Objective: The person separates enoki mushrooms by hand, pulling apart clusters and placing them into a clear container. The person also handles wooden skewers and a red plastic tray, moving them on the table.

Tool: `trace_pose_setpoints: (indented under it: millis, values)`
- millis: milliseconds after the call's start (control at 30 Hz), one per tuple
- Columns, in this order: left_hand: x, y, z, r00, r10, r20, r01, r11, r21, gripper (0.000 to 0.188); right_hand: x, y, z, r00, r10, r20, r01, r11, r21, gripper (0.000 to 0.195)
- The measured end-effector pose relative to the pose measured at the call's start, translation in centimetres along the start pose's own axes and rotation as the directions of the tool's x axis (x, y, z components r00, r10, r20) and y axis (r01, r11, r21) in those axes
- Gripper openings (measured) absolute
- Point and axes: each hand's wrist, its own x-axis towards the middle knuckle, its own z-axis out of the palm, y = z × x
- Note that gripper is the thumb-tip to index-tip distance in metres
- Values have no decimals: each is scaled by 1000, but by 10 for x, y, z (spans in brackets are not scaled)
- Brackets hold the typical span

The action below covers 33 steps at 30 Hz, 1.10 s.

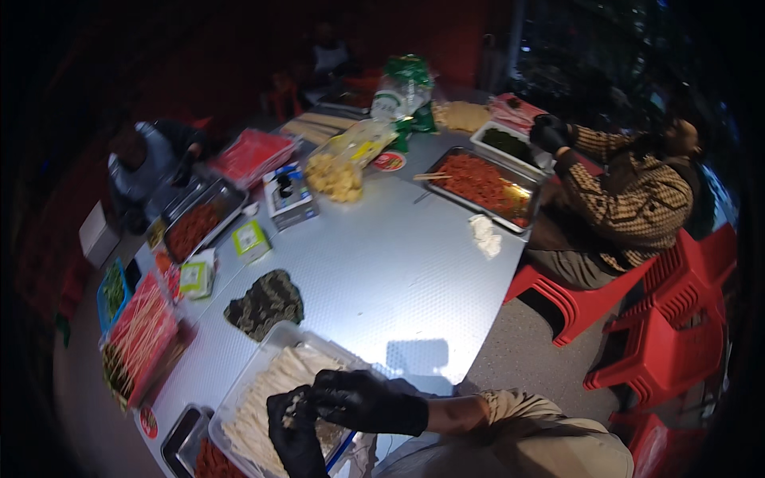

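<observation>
My left hand (294,433), in a black glove, holds a small pale piece of food (293,412) between thumb and fingers. My right hand (367,401), gloved in black too, comes in from the right, and its curled fingertips meet the left ones; what they grip is hidden. Both hands are over a clear plastic tub (226,412) of pale, stringy food (263,401) lying in bundles. Just beyond the tub's far corner, a dark patterned cloth-like piece (266,303) lies crumpled on the metal table (364,263).
Left of the tub are a metal tray (179,427) of red food and a red-wrapped bundle of skewers (143,340). Tissue packs (250,240) and a glove box (290,196) stand beyond. A co-worker (627,191) sits right, by a large tray (481,185); red stools (651,352) stand behind.
</observation>
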Motion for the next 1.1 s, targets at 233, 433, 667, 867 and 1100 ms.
trace_pose_setpoints:
  millis: [233,433,667,867,1100]
  values:
    - [2,49,11,998,-57,-11,57,998,-27,19,-5,13,0,978,117,173,-153,964,216,78]
    - [2,56,28,980,-201,5,200,968,-152,21,-22,49,37,958,0,286,-135,882,451,97]
    - [4,64,31,984,-177,-6,175,979,-105,26,-18,41,39,911,218,350,-327,898,293,66]
    - [12,52,30,985,-171,-9,166,968,-188,31,-22,52,47,852,254,457,-501,647,575,61]
    - [16,50,4,971,-224,82,234,962,-138,31,-23,42,28,773,247,584,-596,600,534,68]
